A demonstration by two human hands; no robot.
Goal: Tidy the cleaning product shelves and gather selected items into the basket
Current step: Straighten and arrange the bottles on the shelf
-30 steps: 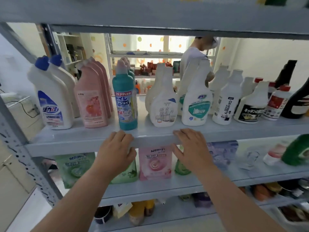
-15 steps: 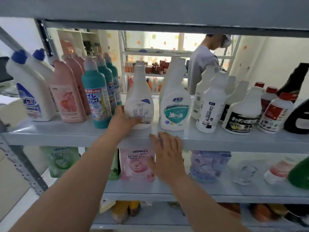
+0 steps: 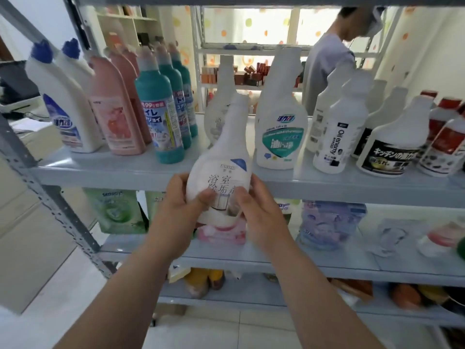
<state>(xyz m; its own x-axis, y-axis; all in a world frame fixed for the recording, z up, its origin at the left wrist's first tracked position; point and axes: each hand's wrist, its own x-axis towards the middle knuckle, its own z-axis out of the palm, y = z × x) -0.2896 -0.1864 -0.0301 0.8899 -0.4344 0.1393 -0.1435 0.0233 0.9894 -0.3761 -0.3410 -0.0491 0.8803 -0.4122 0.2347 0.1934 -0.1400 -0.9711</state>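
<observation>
Your left hand and right hand both grasp the white bathroom cleaner bottle, thumbs across its label, neck tilted above your fingers.

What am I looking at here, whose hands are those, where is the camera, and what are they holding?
There is no machine here. A person wears a wide-angle camera on the head, so the picture looks forward and down over their own arms. Their left hand and right hand both grip a white bathroom cleaner bottle, tilted, in front of the grey metal shelf. On that shelf stand blue-capped white bottles, pink bottles, teal bottles and an Oil enemy bottle. The lower shelf holds refill pouches. Another person stands behind the rack.
</observation>
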